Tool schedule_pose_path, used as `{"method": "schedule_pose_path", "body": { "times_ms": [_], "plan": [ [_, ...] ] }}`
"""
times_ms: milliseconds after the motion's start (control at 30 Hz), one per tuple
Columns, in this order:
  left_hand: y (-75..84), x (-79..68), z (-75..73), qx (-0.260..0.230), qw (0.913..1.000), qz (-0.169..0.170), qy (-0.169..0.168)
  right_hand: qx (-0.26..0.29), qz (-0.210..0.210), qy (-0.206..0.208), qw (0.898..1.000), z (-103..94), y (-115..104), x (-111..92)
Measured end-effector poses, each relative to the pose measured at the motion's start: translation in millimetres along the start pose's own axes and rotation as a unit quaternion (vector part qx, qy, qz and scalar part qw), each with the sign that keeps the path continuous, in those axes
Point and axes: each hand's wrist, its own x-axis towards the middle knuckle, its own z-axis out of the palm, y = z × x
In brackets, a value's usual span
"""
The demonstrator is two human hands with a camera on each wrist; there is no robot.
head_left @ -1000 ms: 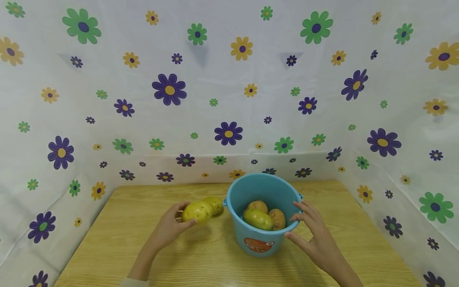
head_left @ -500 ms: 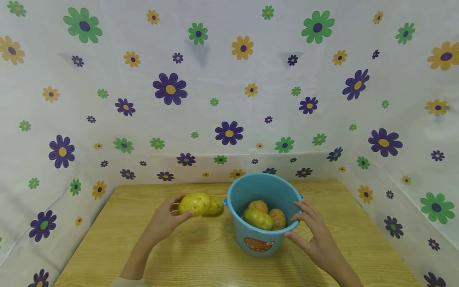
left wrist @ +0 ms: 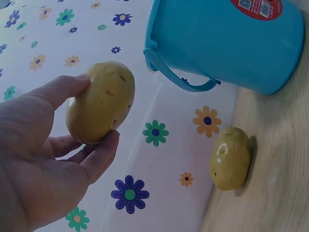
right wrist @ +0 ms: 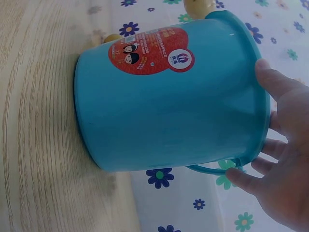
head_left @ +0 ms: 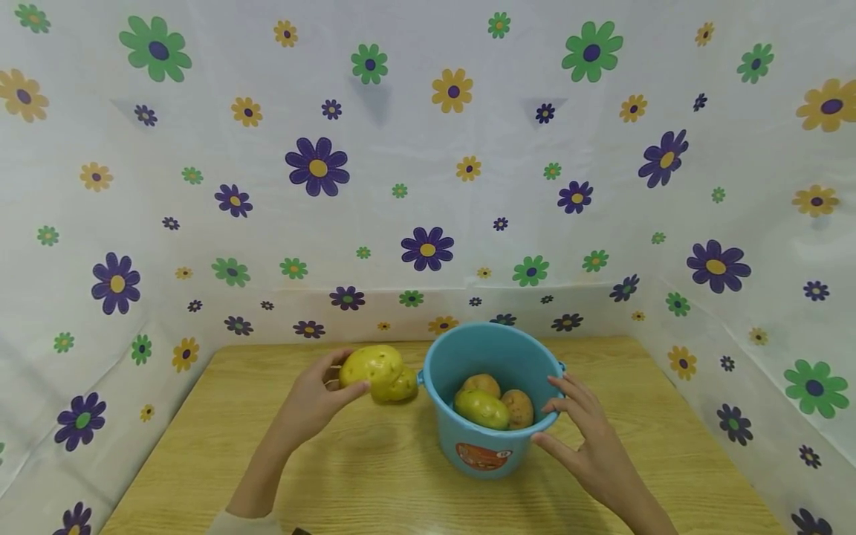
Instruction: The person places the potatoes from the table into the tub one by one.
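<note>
A flowered cloth (head_left: 428, 148) was hung around a wooden table (head_left: 374, 475). A blue bucket (head_left: 491, 446) was steadied at its rim by the right hand (head_left: 588, 446), fingers spread and relaxed; three potatoes (head_left: 491, 405) were seen inside. A potato (head_left: 371, 366) was gripped above the table by the left hand (head_left: 310, 409), fingers curled around it. Another potato (left wrist: 231, 158) was left lying beside the bucket.

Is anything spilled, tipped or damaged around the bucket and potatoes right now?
Nothing stands out. The blue bucket stands upright on the table with three potatoes inside, the right hand at its rim. The left hand holds a potato in the air; another potato lies on the table, intact.
</note>
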Motion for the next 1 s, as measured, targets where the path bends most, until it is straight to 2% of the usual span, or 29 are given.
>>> {"method": "schedule_pose_path", "body": {
  "times_ms": [567,800,1000],
  "plan": [
    [34.6,7.2,12.8,-0.001,0.9996,0.027,0.011,0.000,0.002,0.001,1.000,0.9,-1,1],
    [52.4,13.6,26.9,-0.002,0.9998,0.015,0.014,0.001,0.007,0.001,1.000,0.9,-2,0],
    [62.8,19.7,43.1,-0.002,0.9994,0.031,0.014,0.002,0.004,0.000,1.000,1.0,-2,0]
  ]
}}
